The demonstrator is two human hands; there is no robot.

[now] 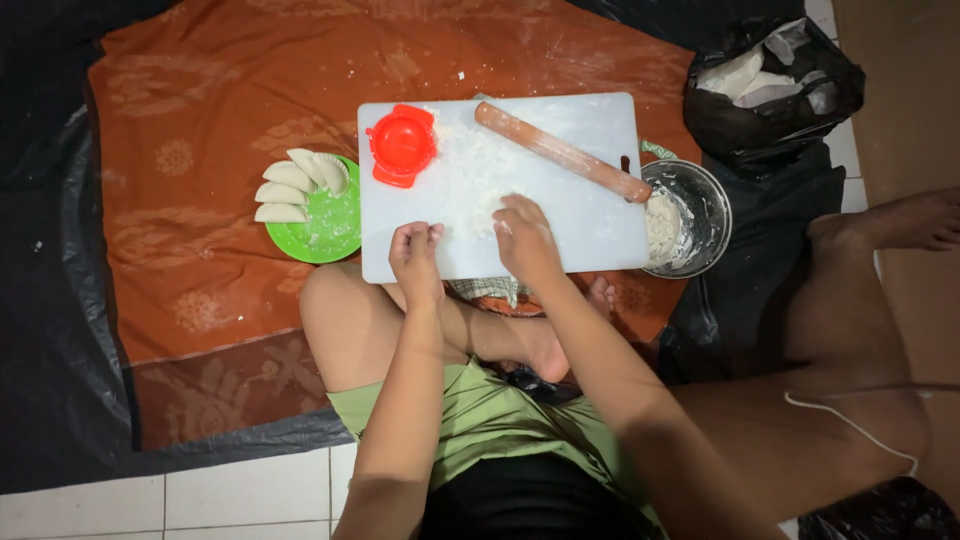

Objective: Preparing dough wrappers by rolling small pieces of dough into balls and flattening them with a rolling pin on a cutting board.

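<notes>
A white cutting board (600, 215) dusted with flour lies on an orange cloth. My left hand (416, 256) rests at the board's near edge, fingers curled, nothing visible in it. My right hand (524, 236) presses palm-down on the floured board; I cannot see whether dough lies under it. A red round dumpling press (401, 145) sits closed at the board's far left corner. A wooden rolling pin (562, 152) lies slanted across the far right of the board.
A green plate (334, 232) with several folded dumplings (290, 184) sits left of the board. A metal bowl (699, 212) holding dough (660, 226) stands at the right. A black plastic bag (772, 88) lies at the far right. My bent legs flank the board.
</notes>
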